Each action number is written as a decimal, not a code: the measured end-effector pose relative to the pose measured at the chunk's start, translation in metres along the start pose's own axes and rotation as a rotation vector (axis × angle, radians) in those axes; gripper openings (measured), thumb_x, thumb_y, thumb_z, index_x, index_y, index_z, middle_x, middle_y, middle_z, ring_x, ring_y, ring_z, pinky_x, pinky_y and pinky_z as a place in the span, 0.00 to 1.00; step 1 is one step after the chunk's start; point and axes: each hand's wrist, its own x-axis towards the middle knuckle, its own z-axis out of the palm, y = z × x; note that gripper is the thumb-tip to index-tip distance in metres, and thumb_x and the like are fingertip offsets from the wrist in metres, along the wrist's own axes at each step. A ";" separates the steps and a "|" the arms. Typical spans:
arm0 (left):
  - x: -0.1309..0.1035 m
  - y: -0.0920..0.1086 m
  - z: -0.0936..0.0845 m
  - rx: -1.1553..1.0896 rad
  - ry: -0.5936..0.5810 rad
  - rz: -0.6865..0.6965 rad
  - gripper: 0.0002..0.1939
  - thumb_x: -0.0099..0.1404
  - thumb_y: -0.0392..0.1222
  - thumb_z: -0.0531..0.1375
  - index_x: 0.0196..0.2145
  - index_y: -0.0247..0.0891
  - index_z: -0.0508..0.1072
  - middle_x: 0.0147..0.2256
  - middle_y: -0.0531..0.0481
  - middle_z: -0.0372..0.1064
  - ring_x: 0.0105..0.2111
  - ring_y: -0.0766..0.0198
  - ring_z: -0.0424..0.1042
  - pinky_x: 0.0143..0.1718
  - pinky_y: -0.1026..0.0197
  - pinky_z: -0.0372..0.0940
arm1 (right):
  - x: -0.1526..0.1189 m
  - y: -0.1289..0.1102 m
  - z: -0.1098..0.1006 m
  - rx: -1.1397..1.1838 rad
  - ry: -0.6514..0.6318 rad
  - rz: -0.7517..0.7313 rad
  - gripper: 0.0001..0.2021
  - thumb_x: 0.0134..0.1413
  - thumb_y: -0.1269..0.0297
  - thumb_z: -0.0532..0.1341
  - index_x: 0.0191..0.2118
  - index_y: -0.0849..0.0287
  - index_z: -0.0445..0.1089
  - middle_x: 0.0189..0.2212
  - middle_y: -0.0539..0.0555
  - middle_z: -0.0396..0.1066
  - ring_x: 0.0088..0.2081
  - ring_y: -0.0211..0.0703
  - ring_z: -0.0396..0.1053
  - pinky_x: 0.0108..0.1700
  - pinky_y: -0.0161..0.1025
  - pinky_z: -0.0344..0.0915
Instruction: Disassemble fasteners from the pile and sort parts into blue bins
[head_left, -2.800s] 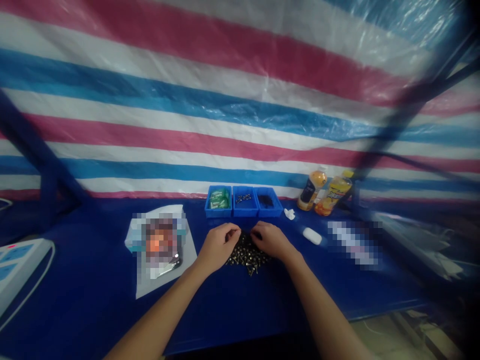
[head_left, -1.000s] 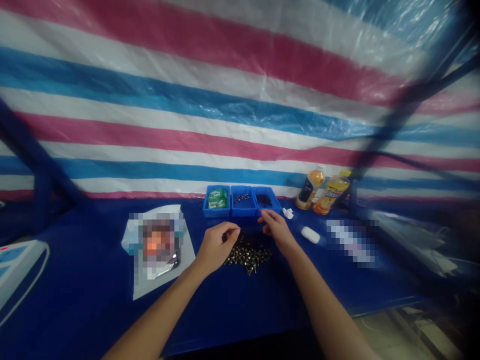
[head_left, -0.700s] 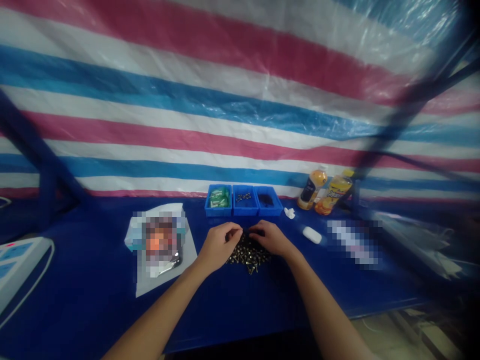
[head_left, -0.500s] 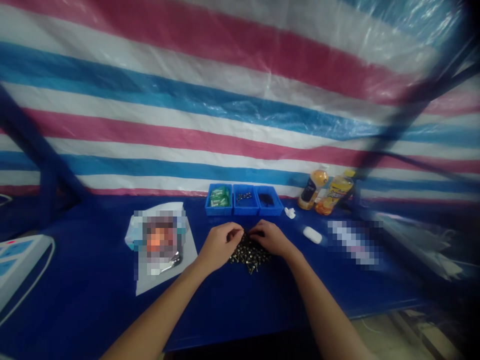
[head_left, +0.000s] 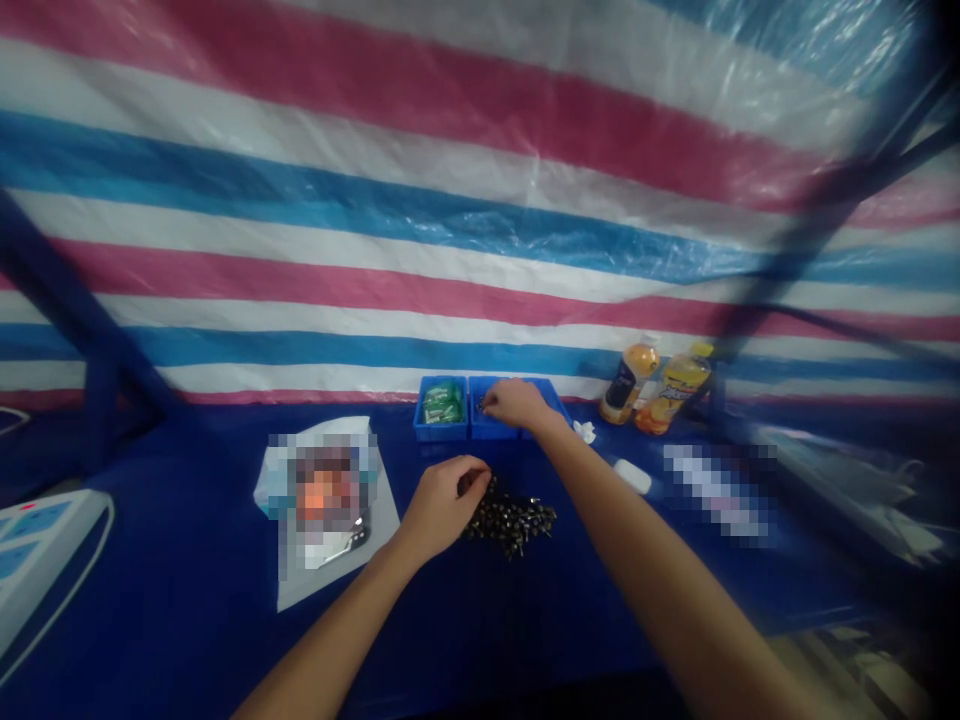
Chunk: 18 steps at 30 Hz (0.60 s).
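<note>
A loose pile of small dark metallic parts (head_left: 514, 522) lies on the blue table (head_left: 480, 620). At the pile's upper left edge is my left hand (head_left: 448, 505), thumb and fingertips pinched together; what they hold is too small to name. My right hand (head_left: 516, 402) reaches over the middle blue bin (head_left: 491, 430), its fingers closed at the bin's opening, any held item too small to make out. Beside it stands a left blue bin (head_left: 441, 433) with green-wrapped pieces (head_left: 444, 402). The right blue bin (head_left: 551, 395) is partly covered by my right hand and wrist.
Two drink bottles (head_left: 630, 380) (head_left: 675, 388), crumpled white tissue (head_left: 584, 432) and a white case (head_left: 632, 476) are on the right. A white sheet (head_left: 296, 588) with blurred items lies left, a power strip (head_left: 49, 540) farther left. Striped sheeting (head_left: 450, 250) hangs behind.
My right hand has moved from the pile up and forward to the middle bin, uncovering the pile's right side. My left hand stays by the pile. The view has shifted slightly.
</note>
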 end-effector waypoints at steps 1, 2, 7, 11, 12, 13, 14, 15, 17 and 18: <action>0.000 0.000 -0.001 -0.006 -0.007 -0.004 0.10 0.67 0.41 0.54 0.36 0.41 0.75 0.30 0.53 0.73 0.29 0.65 0.69 0.32 0.63 0.60 | 0.012 -0.003 -0.002 -0.012 -0.043 0.001 0.10 0.50 0.61 0.65 0.39 0.56 0.78 0.40 0.59 0.76 0.45 0.56 0.71 0.49 0.49 0.63; 0.000 0.001 -0.001 -0.010 -0.015 -0.007 0.10 0.67 0.41 0.54 0.36 0.40 0.75 0.31 0.53 0.73 0.29 0.65 0.70 0.32 0.63 0.61 | 0.021 -0.005 -0.002 -0.027 -0.079 0.003 0.09 0.47 0.62 0.67 0.36 0.57 0.78 0.39 0.60 0.77 0.44 0.57 0.71 0.49 0.51 0.63; -0.001 0.003 -0.004 0.000 -0.004 -0.004 0.10 0.67 0.42 0.54 0.37 0.41 0.75 0.32 0.53 0.73 0.31 0.64 0.70 0.34 0.63 0.61 | 0.043 -0.008 0.013 -0.083 -0.159 -0.003 0.10 0.49 0.68 0.64 0.39 0.62 0.76 0.44 0.66 0.75 0.48 0.59 0.71 0.53 0.56 0.60; -0.001 0.003 -0.003 -0.005 -0.014 0.005 0.10 0.68 0.41 0.54 0.37 0.40 0.75 0.32 0.52 0.73 0.31 0.64 0.70 0.33 0.63 0.61 | 0.048 -0.005 0.018 -0.086 -0.194 -0.006 0.10 0.49 0.68 0.62 0.39 0.62 0.75 0.46 0.66 0.74 0.50 0.60 0.69 0.54 0.57 0.59; -0.001 0.003 -0.003 -0.004 -0.017 0.004 0.10 0.68 0.41 0.54 0.38 0.40 0.75 0.32 0.52 0.73 0.31 0.64 0.69 0.33 0.63 0.61 | 0.049 -0.004 0.018 -0.078 -0.207 -0.005 0.10 0.49 0.68 0.62 0.39 0.62 0.75 0.46 0.65 0.74 0.49 0.60 0.69 0.54 0.57 0.59; -0.001 0.003 -0.003 -0.004 -0.019 0.003 0.10 0.68 0.41 0.54 0.38 0.40 0.75 0.32 0.52 0.73 0.31 0.64 0.69 0.33 0.63 0.60 | 0.050 -0.005 0.017 -0.067 -0.221 -0.006 0.09 0.49 0.68 0.62 0.38 0.62 0.75 0.46 0.64 0.74 0.49 0.60 0.70 0.53 0.57 0.60; -0.002 0.003 -0.003 -0.002 -0.020 -0.001 0.10 0.68 0.42 0.54 0.38 0.40 0.75 0.32 0.53 0.73 0.30 0.64 0.69 0.33 0.63 0.60 | 0.050 -0.005 0.017 -0.052 -0.235 -0.006 0.09 0.49 0.67 0.63 0.38 0.61 0.76 0.45 0.63 0.74 0.48 0.59 0.70 0.53 0.56 0.60; -0.001 0.003 -0.003 -0.001 -0.018 -0.004 0.10 0.68 0.42 0.54 0.38 0.40 0.74 0.31 0.53 0.72 0.30 0.65 0.69 0.33 0.63 0.60 | 0.051 -0.005 0.016 -0.036 -0.247 -0.007 0.09 0.48 0.66 0.63 0.37 0.60 0.76 0.44 0.62 0.75 0.47 0.58 0.71 0.53 0.55 0.61; -0.001 0.002 -0.004 -0.004 -0.018 -0.014 0.09 0.68 0.42 0.54 0.38 0.40 0.74 0.31 0.54 0.72 0.30 0.66 0.69 0.32 0.64 0.60 | 0.052 -0.005 0.014 -0.004 -0.253 -0.006 0.08 0.47 0.66 0.64 0.35 0.59 0.76 0.42 0.60 0.76 0.45 0.56 0.71 0.52 0.53 0.62; -0.001 0.002 -0.005 -0.003 -0.020 -0.018 0.09 0.68 0.42 0.54 0.38 0.40 0.74 0.31 0.54 0.72 0.29 0.66 0.69 0.32 0.64 0.60 | 0.052 -0.005 0.012 0.011 -0.245 -0.005 0.07 0.46 0.65 0.64 0.34 0.59 0.76 0.41 0.60 0.76 0.45 0.56 0.72 0.52 0.52 0.62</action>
